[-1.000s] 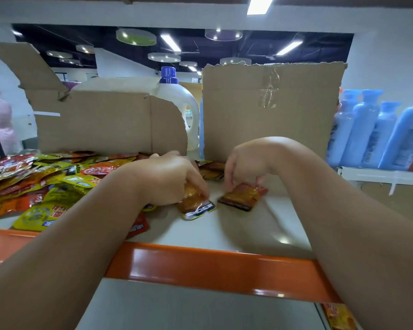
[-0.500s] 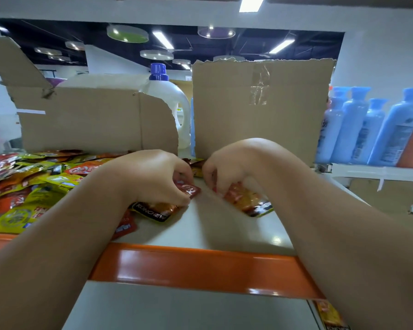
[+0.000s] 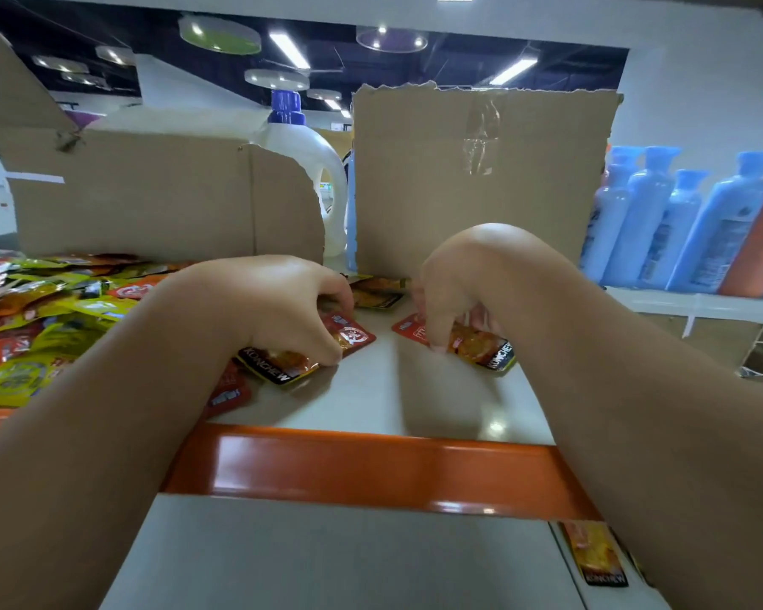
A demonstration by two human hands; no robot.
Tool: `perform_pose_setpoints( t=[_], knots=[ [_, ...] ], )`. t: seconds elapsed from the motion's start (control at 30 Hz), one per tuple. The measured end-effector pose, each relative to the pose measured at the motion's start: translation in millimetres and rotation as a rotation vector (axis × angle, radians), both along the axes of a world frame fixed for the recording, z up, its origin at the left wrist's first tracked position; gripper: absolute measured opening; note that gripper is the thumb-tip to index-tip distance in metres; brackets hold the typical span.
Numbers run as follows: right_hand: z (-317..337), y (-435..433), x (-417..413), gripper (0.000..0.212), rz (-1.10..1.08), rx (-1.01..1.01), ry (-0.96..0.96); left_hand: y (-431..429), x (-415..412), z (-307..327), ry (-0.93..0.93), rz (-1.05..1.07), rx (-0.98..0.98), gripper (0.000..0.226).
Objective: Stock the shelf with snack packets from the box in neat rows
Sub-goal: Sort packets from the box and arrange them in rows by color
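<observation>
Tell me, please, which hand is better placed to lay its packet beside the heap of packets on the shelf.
Probably the left hand: it grips its packet right beside the heap, while the right hand holds its own farther off across the shelf.

The shelf [image 3: 415,389] is pale grey with an orange lip [image 3: 362,468]; the packets [image 3: 278,365] are red and orange with black bands — the pile [image 3: 40,328] yellow and red; cardboard [image 3: 481,182] brown, bottles [image 3: 644,222] blue.
</observation>
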State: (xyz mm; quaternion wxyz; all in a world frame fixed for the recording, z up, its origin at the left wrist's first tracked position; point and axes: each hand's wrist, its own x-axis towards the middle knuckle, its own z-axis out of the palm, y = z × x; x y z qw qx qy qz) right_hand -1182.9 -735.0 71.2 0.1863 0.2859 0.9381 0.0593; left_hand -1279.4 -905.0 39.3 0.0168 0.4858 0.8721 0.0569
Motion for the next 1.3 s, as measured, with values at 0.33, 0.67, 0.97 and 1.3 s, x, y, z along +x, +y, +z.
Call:
perform_pose_setpoints(
  t=[0.33, 0.67, 0.97, 1.3],
  knots=[
    [12.5, 27.5, 92.1, 0.03, 0.09, 0.088, 0.559, 22.9, 28.4, 20.1, 0.038, -0.156, 0.321, 0.035],
    [14.8, 97.0, 294.1, 0.029, -0.058, -0.043, 1.04, 131.4, 187.9, 25.6, 0.135, -0.409, 0.613, 0.028],
    [-21.2, 171.1, 520.6, 0.03, -0.272, -0.003, 1.134, 237.2, 384.0, -2.9, 0.022, -0.519, 0.617, 0.028],
    [-99.4, 221.6, 638.9, 0.03, -0.441, -0.078, 1.074, 316.5, 486.5, -98.6, -0.133, -0.501, 0.615, 0.033]
  ],
)
